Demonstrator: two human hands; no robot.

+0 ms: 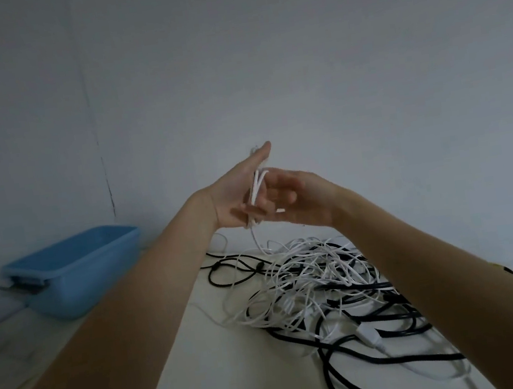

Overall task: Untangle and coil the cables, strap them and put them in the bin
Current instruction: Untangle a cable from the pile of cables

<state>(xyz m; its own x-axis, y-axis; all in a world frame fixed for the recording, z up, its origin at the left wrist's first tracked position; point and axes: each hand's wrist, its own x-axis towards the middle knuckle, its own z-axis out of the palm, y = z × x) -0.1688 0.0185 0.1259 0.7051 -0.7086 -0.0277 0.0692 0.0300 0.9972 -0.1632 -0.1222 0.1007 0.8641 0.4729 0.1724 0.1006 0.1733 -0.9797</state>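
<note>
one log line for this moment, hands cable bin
left hand: holds white cable loops | right hand: fingers curled at loops | pile: tangled | bin: empty

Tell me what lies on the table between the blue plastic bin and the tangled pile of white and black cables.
In the head view, only the left forearm crosses above that stretch; the table beneath looks bare.
</note>
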